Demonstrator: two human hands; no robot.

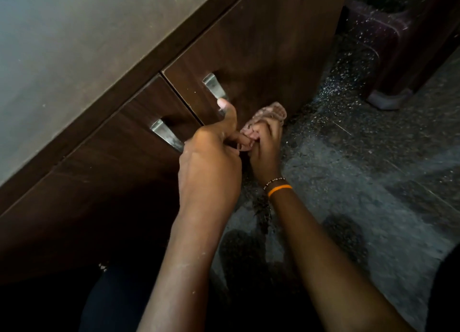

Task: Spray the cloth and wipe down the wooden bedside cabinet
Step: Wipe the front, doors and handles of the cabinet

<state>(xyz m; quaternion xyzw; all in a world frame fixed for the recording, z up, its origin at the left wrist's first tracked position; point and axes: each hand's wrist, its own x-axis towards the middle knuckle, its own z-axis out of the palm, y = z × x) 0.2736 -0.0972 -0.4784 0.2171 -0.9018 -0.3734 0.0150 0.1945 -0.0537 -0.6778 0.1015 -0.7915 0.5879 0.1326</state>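
The dark wooden bedside cabinet fills the upper left, with a grey top and two door fronts, each with a slanted metal handle. A small pinkish cloth is bunched low in front of the right door, near the floor. My right hand, with an orange band at the wrist, is shut on the cloth. My left hand meets it from the left, its fingers touching the cloth and the right hand's fingers, its thumb raised toward the right door's handle. No spray bottle is in view.
A speckled dark stone floor spreads to the right of the cabinet. A dark plastic piece of furniture with a pale foot stands at the upper right. My legs are in shadow at the bottom.
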